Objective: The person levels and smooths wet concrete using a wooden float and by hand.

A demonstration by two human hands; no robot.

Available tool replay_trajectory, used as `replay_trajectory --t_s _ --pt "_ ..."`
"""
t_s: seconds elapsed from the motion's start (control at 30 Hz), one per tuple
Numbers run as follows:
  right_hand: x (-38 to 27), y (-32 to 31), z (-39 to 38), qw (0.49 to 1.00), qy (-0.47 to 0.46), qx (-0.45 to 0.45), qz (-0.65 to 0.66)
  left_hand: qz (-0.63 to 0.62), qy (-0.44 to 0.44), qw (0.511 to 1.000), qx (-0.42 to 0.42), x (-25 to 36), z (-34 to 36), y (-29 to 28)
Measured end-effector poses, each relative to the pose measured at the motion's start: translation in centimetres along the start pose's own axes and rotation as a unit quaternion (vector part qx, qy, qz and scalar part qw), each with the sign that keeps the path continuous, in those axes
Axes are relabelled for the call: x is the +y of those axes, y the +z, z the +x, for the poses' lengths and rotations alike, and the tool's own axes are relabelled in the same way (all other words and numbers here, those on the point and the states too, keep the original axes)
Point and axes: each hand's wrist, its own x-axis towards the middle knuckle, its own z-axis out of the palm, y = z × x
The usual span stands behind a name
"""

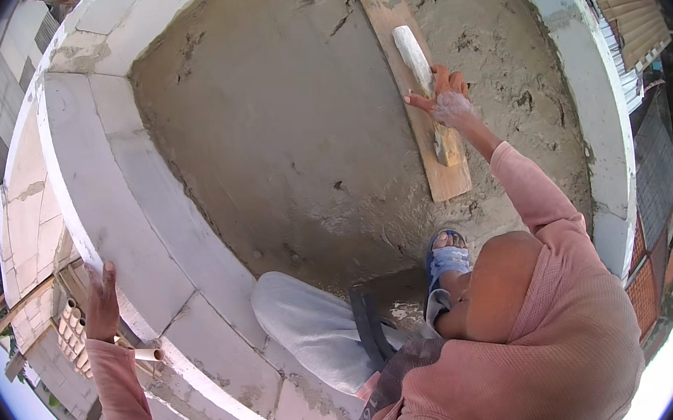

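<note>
A: Starting at the left, how is that arm set?

B: It reaches forward in a pink sleeve, and the left hand (102,307) rests with its fingers pointing away at the outer edge of the block wall (142,189). The view is poor there, so I cannot tell whether it grips the edge or just lies against it. Some pale tubes (73,340) show just left of its wrist.

A: And moving right?

B: Inside the wall spreads grey-brown mortar (262,127), fairly smooth on this side. Then comes the wooden float (403,72), lying flat on the mortar, right of the middle.

A: What does it look like?

B: A long, pale brown board, its far end leaning left and smeared grey. The handle (415,54) along it is whitish at the far end and yellowish-brown at the near one.

A: Who has it?

B: The right hand (448,104), its arm stretched out from the near right. The thumb crosses to the left and the fingers curl on the right, closed around the handle's middle; the skin is dusted grey. Right of that, the mortar is rough and pitted.
</note>
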Motion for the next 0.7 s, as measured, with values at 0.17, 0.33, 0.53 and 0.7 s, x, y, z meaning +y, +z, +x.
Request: replay_trajectory --t_s 0.17,0.33,0.53,0.7 --pt "0.5 2.1 -0.9 0.91 0.124 -0.175 0.354 0.175 0.182 0.967 -0.042 -8.9 1.3 -0.6" --pt "-0.4 -2.0 1.5 0.872 0.148 -0.125 0.45 0.416 0.261 0.87 0.031 -13.5 1.0 0.0" --pt "4.6 -8.8 13.8 0.917 0.133 0.007 0.375 0.012 0.024 1.0 0.002 -1.2 -1.1 -1.2" --pt "9.3 -7.3 25.2 0.94 0.11 -0.006 0.323 -0.009 0.033 0.999 -0.016 -0.4 -1.4 -0.4"
